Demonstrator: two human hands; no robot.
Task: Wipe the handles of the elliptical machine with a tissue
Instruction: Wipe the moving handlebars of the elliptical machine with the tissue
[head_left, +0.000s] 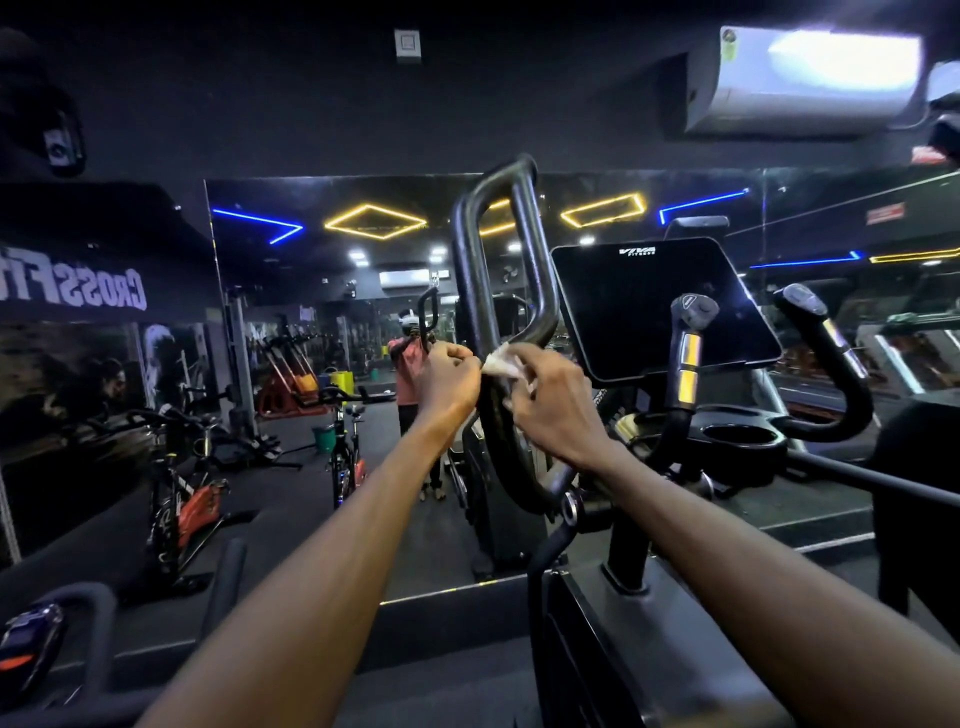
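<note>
Wiping is under way on the tall looped handle (498, 270) of the elliptical machine, which I take as the landmark for everything else. The right hand (550, 405) is curled around a crumpled white tissue (501, 365) and presses it against the loop's lower bend, where the two bars of the handle meet. The left hand (448, 382) sits just left of that same spot, fingers closed in a pinch on or beside the bar; whether it also grips a corner of the tissue I cannot tell.

Judging by this, the step in hand is the first moving handle, and only its lower part. The next move calls for sliding the tissue up along both bars to the top curve, keeping it wrapped so it does not tear, then crossing to the short fixed grips (688, 353) right of the loop, below the dark console (660, 306).

One container shows: a round cup holder (743, 436) low and to the right of the loop (its inside is dark, with nothing visible in it).
</note>
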